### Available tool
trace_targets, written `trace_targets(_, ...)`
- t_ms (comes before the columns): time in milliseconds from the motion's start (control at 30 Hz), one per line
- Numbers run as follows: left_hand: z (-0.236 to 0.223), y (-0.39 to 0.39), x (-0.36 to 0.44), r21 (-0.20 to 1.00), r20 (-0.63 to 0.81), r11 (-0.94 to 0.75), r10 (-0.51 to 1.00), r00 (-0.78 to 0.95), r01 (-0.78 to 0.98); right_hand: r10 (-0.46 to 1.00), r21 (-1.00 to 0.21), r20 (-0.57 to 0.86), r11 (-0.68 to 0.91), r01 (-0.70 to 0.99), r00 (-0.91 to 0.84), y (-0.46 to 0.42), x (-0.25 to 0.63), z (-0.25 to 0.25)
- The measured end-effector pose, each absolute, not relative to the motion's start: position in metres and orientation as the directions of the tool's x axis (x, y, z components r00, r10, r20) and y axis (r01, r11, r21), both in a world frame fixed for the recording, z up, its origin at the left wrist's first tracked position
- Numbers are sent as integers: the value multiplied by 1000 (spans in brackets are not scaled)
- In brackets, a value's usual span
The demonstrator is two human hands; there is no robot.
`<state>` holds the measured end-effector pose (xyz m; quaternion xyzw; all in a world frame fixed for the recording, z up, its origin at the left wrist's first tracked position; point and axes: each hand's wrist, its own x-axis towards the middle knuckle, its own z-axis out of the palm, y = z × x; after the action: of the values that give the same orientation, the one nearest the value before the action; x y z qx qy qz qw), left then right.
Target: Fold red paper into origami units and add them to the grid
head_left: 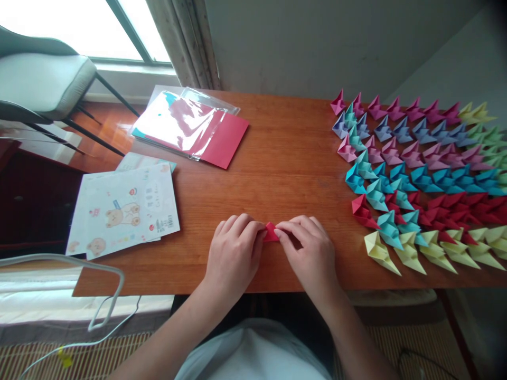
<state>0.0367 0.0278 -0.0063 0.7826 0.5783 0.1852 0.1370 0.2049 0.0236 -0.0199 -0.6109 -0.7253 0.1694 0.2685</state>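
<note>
A small folded piece of red paper (271,232) lies on the wooden table (285,158) near its front edge. My left hand (233,253) pinches its left side with curled fingers. My right hand (311,253) presses and pinches its right side. Most of the paper is hidden under my fingers; only a small red triangle shows between the hands.
Rows of several folded paper pieces (420,179) in pink, blue, teal, red, yellow and green fill the table's right part. A plastic pack of coloured paper (190,126) lies at the back left. Printed sheets with a bear (124,211) overhang the left edge. A chair (43,79) stands by the window.
</note>
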Motion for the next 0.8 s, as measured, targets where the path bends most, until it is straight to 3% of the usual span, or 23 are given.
trace_targets(400, -5, 28, 38, 351, 81, -306, 951, 297, 885, 983, -551, 136, 180, 815, -125, 25, 204, -16)
trace_targets(667, -5, 28, 40, 294, 46, -292, 955, 292, 910, 984, -448, 111, 173, 877, -137, 23, 198, -7)
trace_targets(800, -5, 28, 40, 292, 50, -288, 957, 286, 912, 990, -388, 29, 137, 912, -136, 27, 194, 2)
